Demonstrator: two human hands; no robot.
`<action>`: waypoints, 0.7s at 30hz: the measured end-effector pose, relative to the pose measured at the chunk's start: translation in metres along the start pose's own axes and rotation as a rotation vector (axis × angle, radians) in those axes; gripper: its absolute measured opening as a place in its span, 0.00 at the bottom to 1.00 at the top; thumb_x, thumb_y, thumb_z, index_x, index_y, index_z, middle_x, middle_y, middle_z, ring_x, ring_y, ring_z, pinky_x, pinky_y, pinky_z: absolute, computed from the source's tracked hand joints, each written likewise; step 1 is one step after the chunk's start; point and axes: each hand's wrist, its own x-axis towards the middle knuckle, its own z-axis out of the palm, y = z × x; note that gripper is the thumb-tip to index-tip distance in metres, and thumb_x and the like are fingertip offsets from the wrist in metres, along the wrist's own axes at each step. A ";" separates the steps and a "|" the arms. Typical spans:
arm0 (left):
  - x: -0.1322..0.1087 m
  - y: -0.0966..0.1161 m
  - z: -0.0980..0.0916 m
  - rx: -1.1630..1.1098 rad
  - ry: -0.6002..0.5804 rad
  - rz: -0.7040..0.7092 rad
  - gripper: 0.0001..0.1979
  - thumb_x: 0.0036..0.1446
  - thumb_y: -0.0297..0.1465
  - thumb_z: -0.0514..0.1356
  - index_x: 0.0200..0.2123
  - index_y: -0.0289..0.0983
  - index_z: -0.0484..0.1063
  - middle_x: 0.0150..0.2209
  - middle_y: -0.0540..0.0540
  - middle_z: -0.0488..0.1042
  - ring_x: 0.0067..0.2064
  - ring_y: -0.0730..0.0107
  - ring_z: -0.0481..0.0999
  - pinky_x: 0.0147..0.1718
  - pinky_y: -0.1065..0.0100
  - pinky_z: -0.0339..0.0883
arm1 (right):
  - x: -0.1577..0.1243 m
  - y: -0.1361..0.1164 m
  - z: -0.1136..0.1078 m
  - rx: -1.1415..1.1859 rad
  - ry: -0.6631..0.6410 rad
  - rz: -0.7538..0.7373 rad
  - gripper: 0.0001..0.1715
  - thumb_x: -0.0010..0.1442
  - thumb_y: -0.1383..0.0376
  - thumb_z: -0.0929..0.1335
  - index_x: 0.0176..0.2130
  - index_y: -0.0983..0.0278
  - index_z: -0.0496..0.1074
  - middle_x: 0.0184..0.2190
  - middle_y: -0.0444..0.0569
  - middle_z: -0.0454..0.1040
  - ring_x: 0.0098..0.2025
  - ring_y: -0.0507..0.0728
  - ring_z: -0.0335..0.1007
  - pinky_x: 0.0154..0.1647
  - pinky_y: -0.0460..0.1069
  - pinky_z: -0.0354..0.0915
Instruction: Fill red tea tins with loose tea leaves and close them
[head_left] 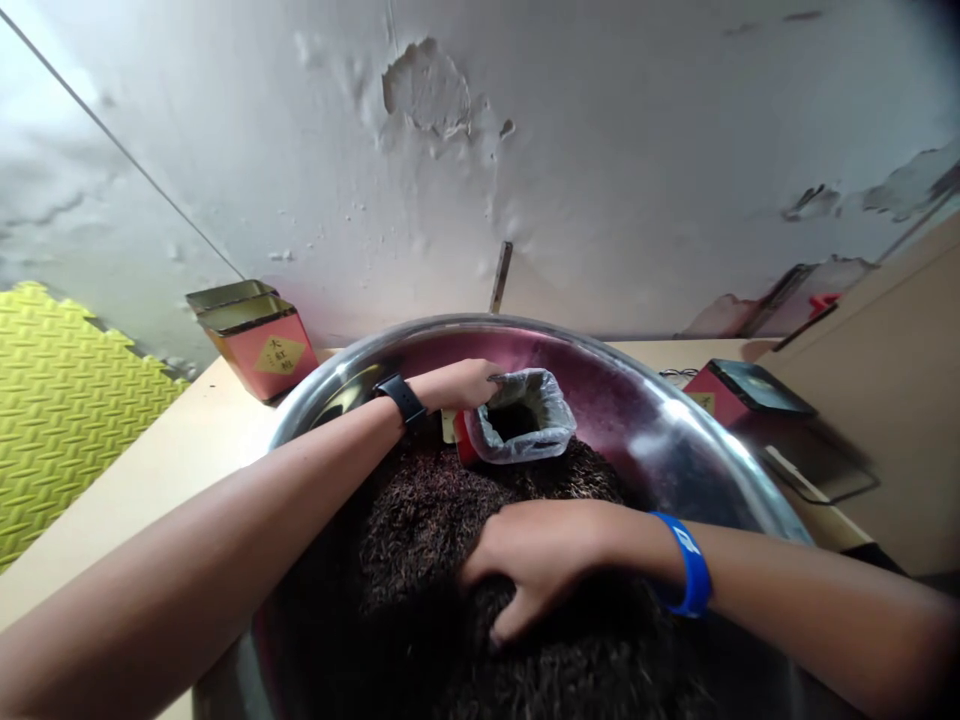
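Note:
A wide metal basin (679, 425) holds a heap of dark, dry loose tea leaves (420, 515). Inside it, against the far side of the heap, stands a red tin (466, 440) with a clear plastic liner (559, 425) folded over its rim; its inside looks dark. My left hand (469, 383), with a black watch on the wrist, is closed on the tin's left rim and liner. Nearer to me, my right hand (551, 550), with a blue wristband, is sunk in the leaves, fingers curled round some of them. Its fingertips are partly buried.
Red tins (262, 345) with yellow labels stand left of the basin on the pale table (202, 425). Another dark-topped red tin (750, 395) is at the right. A yellow foam mat (75, 410) lies at far left. Behind rises a peeling wall (600, 170).

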 end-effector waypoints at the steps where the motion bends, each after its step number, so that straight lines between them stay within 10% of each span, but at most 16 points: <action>1: 0.000 0.001 0.000 0.001 0.000 0.003 0.10 0.58 0.31 0.50 0.32 0.35 0.69 0.33 0.46 0.75 0.29 0.72 0.68 0.26 0.71 0.56 | 0.000 0.000 -0.001 -0.017 0.066 -0.017 0.24 0.56 0.51 0.65 0.47 0.63 0.71 0.36 0.50 0.76 0.35 0.56 0.71 0.34 0.48 0.60; 6: 0.001 0.000 -0.001 -0.015 -0.007 0.008 0.11 0.58 0.31 0.49 0.30 0.33 0.69 0.29 0.46 0.74 0.26 0.73 0.65 0.23 0.71 0.54 | -0.012 0.007 -0.017 0.090 0.496 -0.086 0.16 0.60 0.58 0.63 0.43 0.65 0.70 0.38 0.49 0.74 0.39 0.52 0.69 0.40 0.45 0.61; 11: 0.006 -0.008 -0.001 -0.091 -0.068 0.058 0.09 0.52 0.29 0.55 0.36 0.33 0.72 0.34 0.46 0.76 0.31 0.71 0.69 0.27 0.72 0.58 | -0.027 0.045 -0.037 -0.061 0.972 0.176 0.16 0.60 0.58 0.64 0.44 0.65 0.70 0.42 0.51 0.73 0.45 0.55 0.67 0.49 0.51 0.60; 18: 0.004 -0.009 -0.004 -0.163 -0.073 -0.007 0.11 0.53 0.28 0.53 0.37 0.34 0.73 0.34 0.46 0.75 0.31 0.72 0.68 0.27 0.72 0.57 | -0.029 0.036 -0.034 -0.084 1.068 0.159 0.13 0.61 0.63 0.62 0.39 0.66 0.72 0.37 0.50 0.74 0.40 0.53 0.68 0.46 0.50 0.62; 21: 0.001 -0.005 -0.004 -0.149 -0.050 -0.066 0.11 0.55 0.31 0.52 0.34 0.33 0.72 0.30 0.47 0.73 0.27 0.73 0.66 0.25 0.71 0.55 | -0.018 0.013 -0.022 0.058 0.632 -0.039 0.15 0.61 0.58 0.63 0.40 0.66 0.72 0.37 0.49 0.74 0.38 0.52 0.69 0.42 0.47 0.63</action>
